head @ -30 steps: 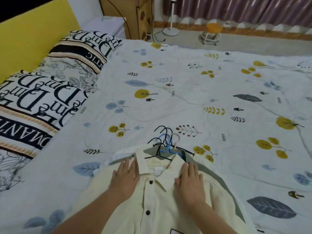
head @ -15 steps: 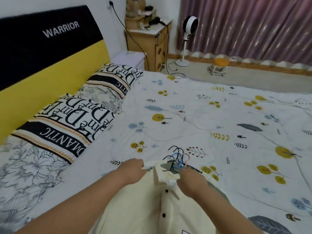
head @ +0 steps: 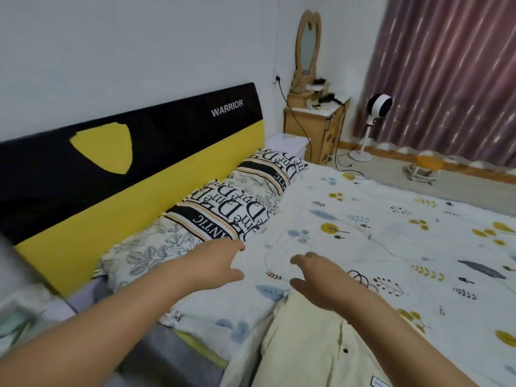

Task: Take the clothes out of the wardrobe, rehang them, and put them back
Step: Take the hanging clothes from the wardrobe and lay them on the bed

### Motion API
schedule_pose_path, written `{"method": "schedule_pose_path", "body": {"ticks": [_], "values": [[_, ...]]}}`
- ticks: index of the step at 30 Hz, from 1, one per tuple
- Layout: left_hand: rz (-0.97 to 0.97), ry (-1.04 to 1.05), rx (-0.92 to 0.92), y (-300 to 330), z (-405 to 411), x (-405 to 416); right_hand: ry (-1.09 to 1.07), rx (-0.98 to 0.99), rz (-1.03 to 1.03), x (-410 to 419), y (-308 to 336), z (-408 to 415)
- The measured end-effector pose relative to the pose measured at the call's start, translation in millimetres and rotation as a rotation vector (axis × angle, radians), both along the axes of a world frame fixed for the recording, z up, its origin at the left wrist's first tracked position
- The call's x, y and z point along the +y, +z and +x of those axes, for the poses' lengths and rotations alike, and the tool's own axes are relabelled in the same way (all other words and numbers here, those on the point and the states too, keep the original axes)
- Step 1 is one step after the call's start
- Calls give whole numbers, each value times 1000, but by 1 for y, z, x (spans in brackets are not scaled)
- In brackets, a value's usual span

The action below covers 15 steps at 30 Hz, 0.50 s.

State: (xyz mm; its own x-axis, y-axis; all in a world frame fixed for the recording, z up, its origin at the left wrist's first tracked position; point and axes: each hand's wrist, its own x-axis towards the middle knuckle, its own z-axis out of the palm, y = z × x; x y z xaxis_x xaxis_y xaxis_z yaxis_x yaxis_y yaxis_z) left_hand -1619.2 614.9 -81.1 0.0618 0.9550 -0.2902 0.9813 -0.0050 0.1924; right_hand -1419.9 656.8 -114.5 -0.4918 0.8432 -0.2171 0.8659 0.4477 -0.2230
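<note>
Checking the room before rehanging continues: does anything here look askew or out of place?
Only the cream button-up shirt: it droops over the bed's near edge, rumpled, with wire hangers bunched at its collar. Both the left hand and right hand hover empty.

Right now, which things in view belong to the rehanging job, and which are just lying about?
Job:
cream shirt
hangers
left hand
right hand

Lying about:
pillows
fan
mirror
stool
</note>
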Motion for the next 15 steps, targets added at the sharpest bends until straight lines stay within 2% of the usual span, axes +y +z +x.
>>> {"method": "schedule_pose_path", "body": {"ticks": [7,15], "values": [[74,166,55,43,-88,-107,291,-41,33,-62,49,-107],[110,542,144,80,-148,-224,691,-66,14,-120,90,-205]]}}
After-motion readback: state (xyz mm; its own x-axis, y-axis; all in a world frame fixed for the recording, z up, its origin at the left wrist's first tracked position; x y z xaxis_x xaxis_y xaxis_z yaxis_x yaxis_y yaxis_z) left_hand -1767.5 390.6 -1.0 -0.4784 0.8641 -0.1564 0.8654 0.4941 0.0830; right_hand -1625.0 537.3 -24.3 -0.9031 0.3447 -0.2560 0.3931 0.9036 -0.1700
